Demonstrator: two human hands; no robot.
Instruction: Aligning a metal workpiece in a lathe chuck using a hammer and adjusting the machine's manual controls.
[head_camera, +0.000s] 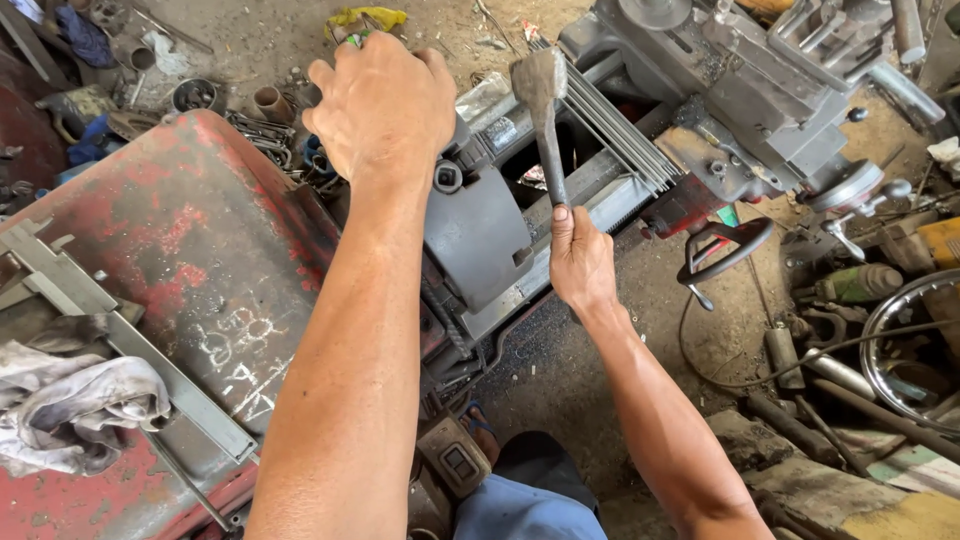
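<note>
My right hand (581, 262) grips the handle of a worn hammer (541, 95), its head raised above the lathe bed (590, 180). My left hand (385, 105) is closed over a part at the top of the lathe's dark grey headstock (475, 235); what it grips is hidden under the palm. There is a green ring on one finger of that hand. Both forearms reach forward over the machine.
A rusty red cover (190, 250) lies at left with a large steel caliper (90, 310) and a dirty rag (70, 400) on it. The lathe carriage and red handwheel (722, 250) sit at right. Metal scrap, pipes and a rim (905, 330) litter the dirt floor.
</note>
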